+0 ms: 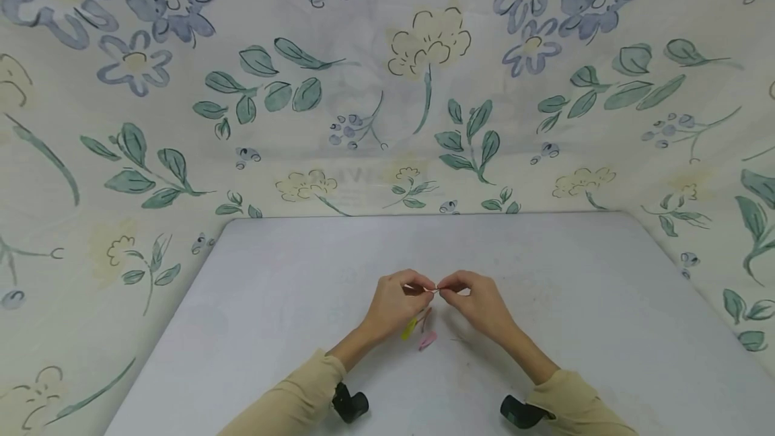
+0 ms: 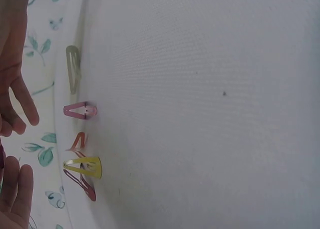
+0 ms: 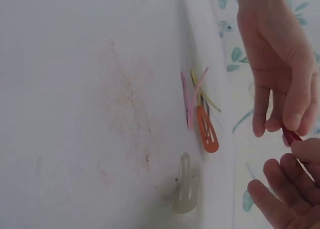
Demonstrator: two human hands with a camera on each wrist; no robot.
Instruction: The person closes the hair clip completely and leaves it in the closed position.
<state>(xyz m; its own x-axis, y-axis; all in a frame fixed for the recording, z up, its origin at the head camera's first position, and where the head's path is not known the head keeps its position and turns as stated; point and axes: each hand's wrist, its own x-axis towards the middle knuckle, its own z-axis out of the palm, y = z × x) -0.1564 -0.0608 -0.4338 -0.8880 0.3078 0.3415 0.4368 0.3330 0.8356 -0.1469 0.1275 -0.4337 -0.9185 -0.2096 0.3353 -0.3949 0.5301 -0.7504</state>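
Observation:
In the head view my left hand (image 1: pixel 396 303) and right hand (image 1: pixel 478 303) meet above the table, pinching a small dark red hair clip (image 3: pixel 289 136) between their fingertips. The fingers hide most of that clip. Below the hands lie several snap hair clips: a yellow clip (image 2: pixel 87 166), a pink clip (image 2: pixel 81 110), an orange clip (image 3: pixel 207 129) and a grey-green clip (image 3: pixel 186 189). A reddish clip (image 2: pixel 86 186) lies close against the yellow one. The right wrist view shows the other fingers of my right hand (image 3: pixel 285 194) spread apart.
The white tabletop (image 1: pixel 290 274) spreads around the hands, with faint brownish smudges (image 3: pixel 131 99) on it. A floral cloth (image 1: pixel 363 120) rises behind the table's far edge. Dark wrist cameras are strapped beneath both sleeves (image 1: pixel 303 389).

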